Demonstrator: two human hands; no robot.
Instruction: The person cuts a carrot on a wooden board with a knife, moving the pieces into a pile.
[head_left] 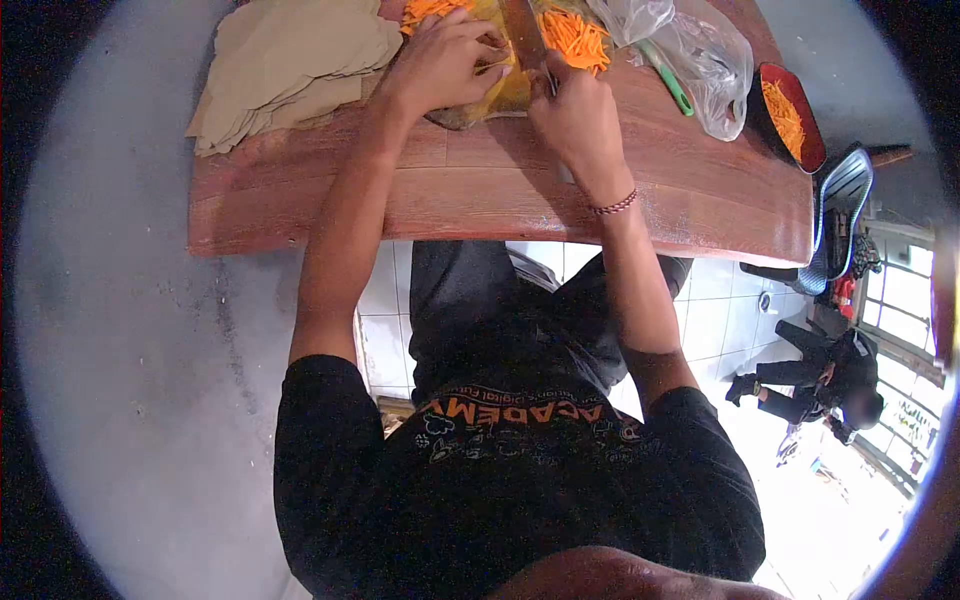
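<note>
My right hand [578,108] is closed round the handle of a knife [523,32], whose wide blade points away over a yellowish cutting board [487,106]. To the left, my left hand [447,62] rests over the board with its fingers bent near the blade; whatever lies under the fingertips is too small to make out. Orange shreds [574,40] are heaped just right of the blade. Another orange heap [428,10] shows at the top edge, behind my left hand.
Brown paper sheets [290,60] cover the table's left part. On the right are a clear plastic bag [712,65], a green-handled tool [676,92] and a dark red bowl [818,140] of orange shreds. A chair [843,200] and a person [835,375] are at the far right.
</note>
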